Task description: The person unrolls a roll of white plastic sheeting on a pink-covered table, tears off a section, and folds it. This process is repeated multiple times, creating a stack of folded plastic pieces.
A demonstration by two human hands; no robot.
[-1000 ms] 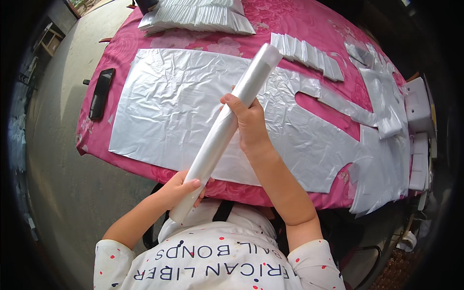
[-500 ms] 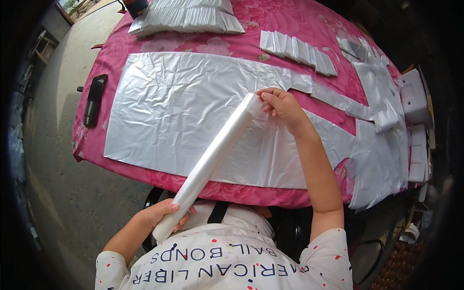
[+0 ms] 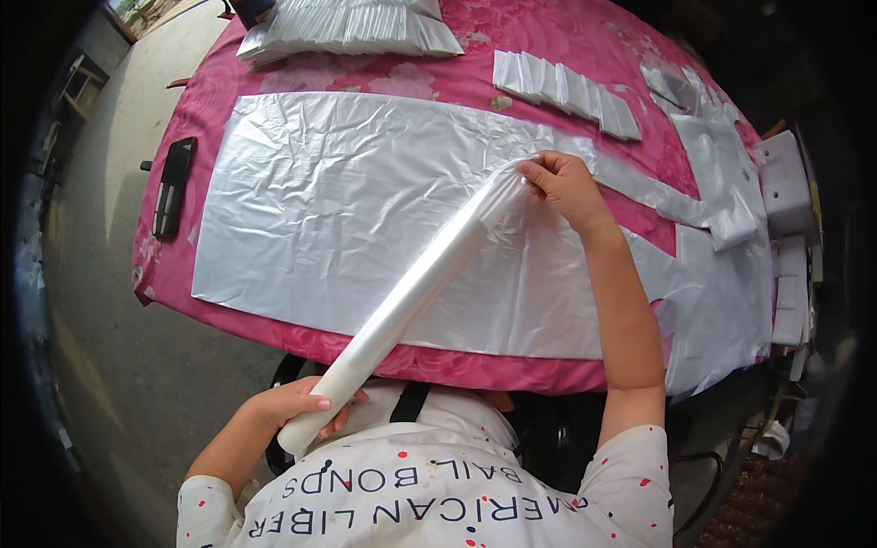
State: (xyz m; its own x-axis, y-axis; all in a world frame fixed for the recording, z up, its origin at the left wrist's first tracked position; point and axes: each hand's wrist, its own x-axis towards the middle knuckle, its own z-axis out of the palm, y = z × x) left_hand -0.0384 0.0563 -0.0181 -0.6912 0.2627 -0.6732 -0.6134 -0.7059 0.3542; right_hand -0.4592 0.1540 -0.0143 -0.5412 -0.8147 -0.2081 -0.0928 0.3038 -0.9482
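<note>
A long roll of whitish plastic film (image 3: 402,292) slants across the front edge of the table, its lower end close to my body. My left hand (image 3: 297,402) is wrapped round that lower end. At the far end my right hand (image 3: 559,183) pinches the gathered edge of a thin plastic layer, which stretches out from the roll in creases. Under the roll, a wide silvery plastic sheet (image 3: 301,219) lies flat but wrinkled on the table. The tips of my right fingers are partly hidden by the bunched film.
A pink flowered cloth (image 3: 174,274) covers the table. Folded plastic bags (image 3: 356,32) are stacked at the far left, with a smaller row of folded bags (image 3: 566,91) at the far right. A black phone-like object (image 3: 175,187) lies left. Loose plastic sheets (image 3: 722,301) overhang the right edge.
My right hand has moved right and slightly away, drawing a length of film out from the roll's far end. My left hand keeps its grip and has shifted slightly.
</note>
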